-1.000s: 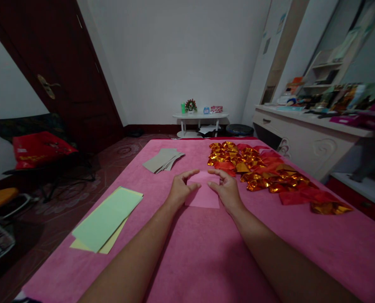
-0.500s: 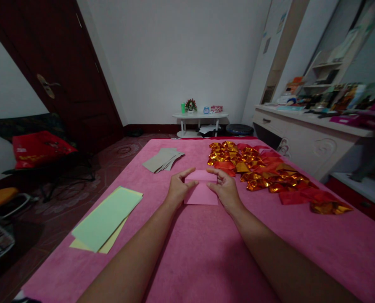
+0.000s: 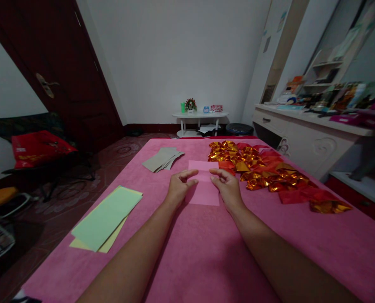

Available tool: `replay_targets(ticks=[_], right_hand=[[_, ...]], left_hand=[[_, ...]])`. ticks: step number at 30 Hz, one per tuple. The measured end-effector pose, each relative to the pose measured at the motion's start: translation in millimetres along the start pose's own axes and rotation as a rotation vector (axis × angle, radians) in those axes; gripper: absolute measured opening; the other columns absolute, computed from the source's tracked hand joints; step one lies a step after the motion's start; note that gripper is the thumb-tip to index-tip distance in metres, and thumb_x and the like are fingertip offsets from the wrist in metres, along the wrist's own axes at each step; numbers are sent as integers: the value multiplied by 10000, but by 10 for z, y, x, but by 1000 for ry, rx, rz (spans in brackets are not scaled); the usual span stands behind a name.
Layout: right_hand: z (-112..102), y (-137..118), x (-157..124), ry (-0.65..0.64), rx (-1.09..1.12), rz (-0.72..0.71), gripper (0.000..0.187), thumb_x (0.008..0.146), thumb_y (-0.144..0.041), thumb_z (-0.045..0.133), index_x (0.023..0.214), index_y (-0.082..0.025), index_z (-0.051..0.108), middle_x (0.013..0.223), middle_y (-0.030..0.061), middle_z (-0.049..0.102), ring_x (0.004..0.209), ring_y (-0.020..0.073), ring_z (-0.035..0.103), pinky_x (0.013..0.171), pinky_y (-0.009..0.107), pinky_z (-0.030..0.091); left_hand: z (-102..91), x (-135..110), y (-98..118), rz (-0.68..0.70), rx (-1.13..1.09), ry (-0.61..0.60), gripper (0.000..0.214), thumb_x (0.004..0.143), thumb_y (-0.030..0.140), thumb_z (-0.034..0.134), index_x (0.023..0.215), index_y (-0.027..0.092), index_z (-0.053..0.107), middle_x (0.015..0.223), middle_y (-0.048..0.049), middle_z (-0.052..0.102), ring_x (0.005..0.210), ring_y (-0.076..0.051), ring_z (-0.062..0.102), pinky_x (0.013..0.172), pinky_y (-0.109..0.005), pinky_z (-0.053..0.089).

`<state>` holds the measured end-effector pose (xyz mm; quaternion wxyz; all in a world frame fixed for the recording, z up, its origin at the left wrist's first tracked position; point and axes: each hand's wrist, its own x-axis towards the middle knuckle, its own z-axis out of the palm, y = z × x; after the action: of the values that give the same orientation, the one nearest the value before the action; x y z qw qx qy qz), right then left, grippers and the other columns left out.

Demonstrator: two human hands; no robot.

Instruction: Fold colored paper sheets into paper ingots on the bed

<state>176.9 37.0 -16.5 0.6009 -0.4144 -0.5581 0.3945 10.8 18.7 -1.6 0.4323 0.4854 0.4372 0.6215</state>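
A sheet of pink paper (image 3: 203,195) lies in front of me over the pink cloth, with a crease line running across its upper part. My left hand (image 3: 181,185) pinches its left edge, thumb and forefinger reaching over the sheet. At the opposite edge my right hand (image 3: 227,185) grips it in much the same way, the other fingers curled. The sheet's top end sticks out beyond my fingertips. Both palms are turned inward, and the lower fingers are partly hidden.
Green paper (image 3: 108,219) overlaps yellow paper (image 3: 114,237) at the left. Fanned grey cards (image 3: 164,160) lie farther back. Rows of gold and red foil pieces (image 3: 257,168) cover the right. Pink cloth (image 3: 200,261) covers the table. A white dresser (image 3: 307,130) stands alongside.
The top part of the pink paper, folded over before, now stands opened out past my fingers, so the sheet looks longer. My fingertips have shifted slightly on its edges.
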Motion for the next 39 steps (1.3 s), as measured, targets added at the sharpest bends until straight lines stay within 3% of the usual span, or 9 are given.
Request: replay_targets(ticks=[4,11,22,29,32,39], right_hand=[[5,24,9,-17,73,27,315,668,-233,672,982,-209,664,856,23,699,772,179,632,698,293,480],[22,-5,-1,-65,112,118,402,600,-169,680,999,-207,658,887,32,709,793,196,647,669,294,493],[15,60,17,-39,-6,78,263,616,-208,704,878,-205,709,773,6,688,680,173,608,627,288,468],[10,36,35,13,-14,-42,119,604,-218,722,724,-219,724,894,34,659,868,206,609,796,337,472],[10,28,37,24,-14,-50,103,602,-212,718,704,-219,723,916,36,647,897,210,602,819,343,460],[0,71,38,33,1,-16,125,637,-209,692,757,-222,724,907,35,663,890,211,600,836,353,439]], left_hand=[[1,16,-59,-59,-54,17,342,559,142,781,899,138,751,991,-112,717,907,-222,645,823,-319,480],[3,28,-83,-41,-173,-28,587,513,68,765,1084,179,687,1073,-77,697,879,-176,643,760,-264,489],[9,3,-40,-77,-70,-17,354,503,135,782,852,130,721,732,-25,682,624,-130,588,591,-238,451],[16,-16,-14,-58,3,9,266,519,158,776,769,129,689,532,48,538,474,-71,449,467,-187,337],[13,-7,-23,-38,62,19,231,520,170,781,727,124,691,511,51,506,461,-59,411,453,-182,304],[5,-7,-58,-62,47,-25,235,578,280,788,714,110,700,587,-9,612,499,-90,495,490,-207,365]])
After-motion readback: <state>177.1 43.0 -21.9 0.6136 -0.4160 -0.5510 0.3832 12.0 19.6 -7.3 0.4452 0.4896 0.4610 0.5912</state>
